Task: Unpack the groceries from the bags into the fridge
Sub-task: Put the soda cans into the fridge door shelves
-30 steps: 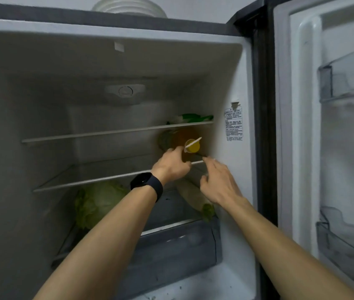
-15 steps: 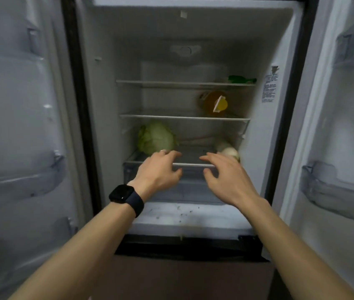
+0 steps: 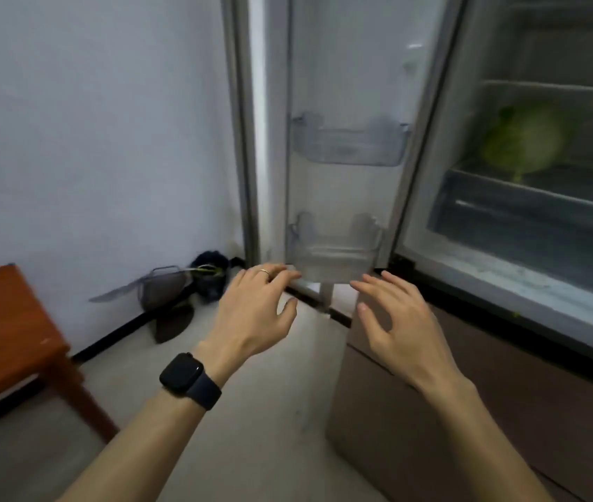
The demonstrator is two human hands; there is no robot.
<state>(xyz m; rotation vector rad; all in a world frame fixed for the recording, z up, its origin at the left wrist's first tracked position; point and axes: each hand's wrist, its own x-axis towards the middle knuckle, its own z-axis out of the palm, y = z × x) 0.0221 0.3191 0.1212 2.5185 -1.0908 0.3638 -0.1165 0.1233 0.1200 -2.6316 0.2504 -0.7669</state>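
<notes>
My left hand [image 3: 251,313], with a black watch on the wrist and a ring, hovers open in mid-air in front of the fridge's left door [image 3: 345,85]. My right hand [image 3: 400,327] is beside it, also open and holding nothing. The fridge interior [image 3: 548,219] shows at the right, blurred, with a green cabbage [image 3: 523,139] on a shelf. Grocery bags lie on the floor by the wall: a grey bag [image 3: 164,288] and a dark bag [image 3: 211,273] with something green poking out.
A reddish wooden table [image 3: 5,335] stands at the left. The left door holds two clear door bins [image 3: 353,143]. Below the fridge compartment is a brown drawer front [image 3: 469,411]. Pale floor [image 3: 258,411] lies under my arms.
My view has swung left and down from the fridge shelves toward the floor and bags. Both hands have drawn back from the shelf, where an orange bottle was left.
</notes>
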